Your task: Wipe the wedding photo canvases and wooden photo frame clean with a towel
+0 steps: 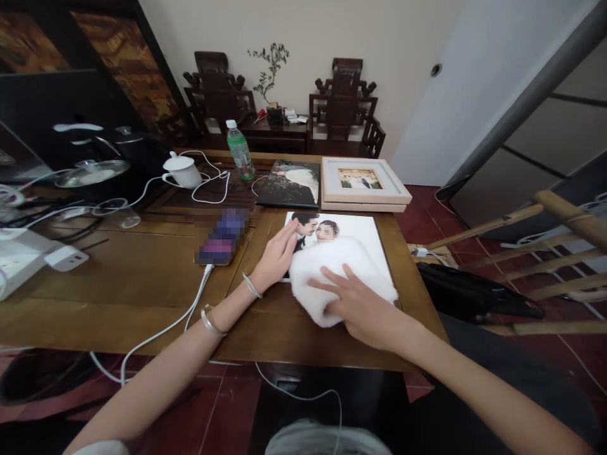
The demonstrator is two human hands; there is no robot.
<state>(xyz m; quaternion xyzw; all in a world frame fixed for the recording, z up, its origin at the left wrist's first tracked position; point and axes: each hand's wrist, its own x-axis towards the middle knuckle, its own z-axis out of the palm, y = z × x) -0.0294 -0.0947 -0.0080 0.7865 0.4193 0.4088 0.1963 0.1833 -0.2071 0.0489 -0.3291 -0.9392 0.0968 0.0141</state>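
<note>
A white fluffy cloth, folded into a pad, lies over the lower part of a wedding photo that shows a couple on a white ground. My right hand presses on the cloth with some fingers spread across its top; the fingers lower down are tucked against its fold and partly hidden. Along the photo's left edge rests my left hand, fingers stretched out and flat, holding nothing. The cloth covers much of the photo's lower half.
Behind the photo lie a dark photo panel and stacked pale frames. Left on the wooden table are a charging phone, a bottle, a lidded white cup and loose cables. A bamboo rack stands at right.
</note>
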